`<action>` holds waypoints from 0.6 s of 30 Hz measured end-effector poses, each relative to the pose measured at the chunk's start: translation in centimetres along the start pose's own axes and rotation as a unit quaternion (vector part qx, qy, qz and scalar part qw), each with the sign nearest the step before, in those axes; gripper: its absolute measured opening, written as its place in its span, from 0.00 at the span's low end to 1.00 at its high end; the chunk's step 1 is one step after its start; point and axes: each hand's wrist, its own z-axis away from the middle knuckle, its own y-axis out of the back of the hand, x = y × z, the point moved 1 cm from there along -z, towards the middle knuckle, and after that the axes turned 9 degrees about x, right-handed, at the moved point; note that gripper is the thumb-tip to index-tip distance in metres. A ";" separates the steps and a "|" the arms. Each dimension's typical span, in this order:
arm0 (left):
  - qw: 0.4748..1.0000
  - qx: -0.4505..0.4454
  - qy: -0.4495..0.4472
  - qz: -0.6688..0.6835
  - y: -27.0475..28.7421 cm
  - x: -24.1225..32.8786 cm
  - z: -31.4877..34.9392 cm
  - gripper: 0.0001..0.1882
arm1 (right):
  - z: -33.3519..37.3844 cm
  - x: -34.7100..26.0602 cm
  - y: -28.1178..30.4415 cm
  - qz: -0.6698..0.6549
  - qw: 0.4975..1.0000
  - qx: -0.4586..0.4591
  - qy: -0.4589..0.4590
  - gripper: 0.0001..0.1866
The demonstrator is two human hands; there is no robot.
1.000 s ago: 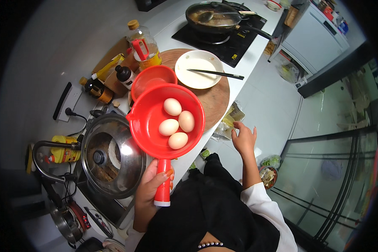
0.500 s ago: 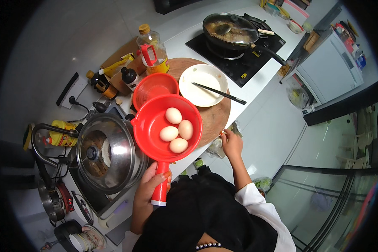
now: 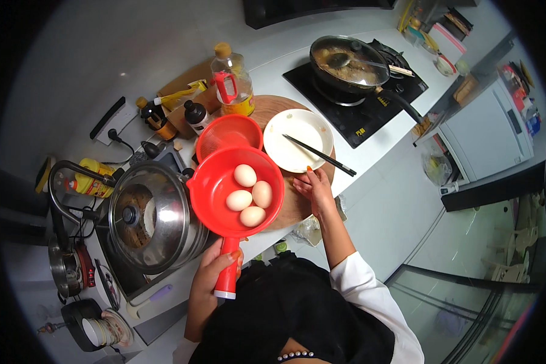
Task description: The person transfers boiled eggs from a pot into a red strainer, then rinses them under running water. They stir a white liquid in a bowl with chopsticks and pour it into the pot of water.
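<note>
My left hand (image 3: 219, 262) grips the handle of a red plastic water ladle (image 3: 207, 209). Inside the ladle lie several pale eggs (image 3: 262, 193). My right hand (image 3: 315, 188) is at the near edge of a white bowl (image 3: 285, 156), fingers apart and fingertips by its rim; whether they touch it I cannot tell. A pair of dark chopsticks (image 3: 321, 155) rests across that bowl and sticks out over its right side. Behind the ladle, a red colander (image 3: 229, 132) is partly covered by it. Bowl and colander are on a round wooden board (image 3: 294, 209).
A lidded pan (image 3: 350, 64) sits on a black cooktop (image 3: 361, 118) at the back right. Left of the ladle stands a large steel pot with a glass lid (image 3: 148, 212), beside a faucet (image 3: 57, 182). An oil bottle (image 3: 233, 79) and dark sauce bottles (image 3: 197, 115) line the back.
My right hand has moved from beyond the counter's edge up and left to the bowl's rim. The ladle with the eggs stays in my left hand, shifted slightly in view.
</note>
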 end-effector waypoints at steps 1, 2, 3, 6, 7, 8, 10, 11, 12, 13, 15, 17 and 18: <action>1.000 0.001 -0.004 -0.001 0.0 0.0 0.0 0.23 | -0.2 -0.2 -0.3 -0.002 1.000 0.004 0.001 0.26; 1.000 0.002 -0.007 -0.002 0.0 0.0 0.0 0.23 | -0.8 -0.1 -0.3 -0.010 1.000 0.000 0.002 0.24; 1.000 0.004 -0.008 0.001 -0.1 0.0 0.0 0.23 | -1.3 0.1 -0.3 -0.013 1.000 -0.001 0.009 0.23; 1.000 0.007 -0.015 0.006 -0.1 0.1 -0.2 0.24 | -2.1 0.2 -0.3 -0.009 1.000 0.007 0.021 0.19; 1.000 0.004 -0.020 0.005 -0.1 0.2 -0.3 0.24 | -2.3 0.1 -0.4 -0.001 1.000 0.004 0.028 0.18; 1.000 0.001 -0.023 0.003 -0.2 0.3 -0.4 0.24 | -2.5 0.1 -0.3 0.006 0.999 0.002 0.035 0.18; 1.000 0.009 -0.025 -0.002 -0.5 0.6 -0.7 0.23 | -2.7 0.3 -0.3 0.019 0.999 0.010 0.048 0.17; 1.000 0.012 -0.026 -0.005 -0.6 0.7 -0.9 0.23 | -2.7 0.2 -0.3 0.028 0.998 0.011 0.060 0.16; 1.000 0.009 -0.026 -0.001 -0.8 0.9 -1.1 0.23 | -2.6 0.2 -0.2 0.038 0.997 0.012 0.072 0.16; 1.000 0.005 -0.026 0.003 -0.9 1.2 -1.3 0.22 | -2.6 0.1 -0.2 0.047 0.995 0.014 0.085 0.17; 1.000 0.002 -0.027 0.002 -1.2 1.6 -1.6 0.22 | -2.2 -0.3 0.0 0.055 0.994 0.019 0.091 0.16; 1.000 0.001 -0.028 -0.006 -1.3 1.9 -2.3 0.22 | -2.1 -0.5 0.4 0.072 0.993 0.018 0.095 0.16; 0.999 -0.007 -0.034 -0.011 -1.4 2.1 -2.6 0.22 | -1.5 -0.8 0.6 0.082 0.992 0.030 0.091 0.16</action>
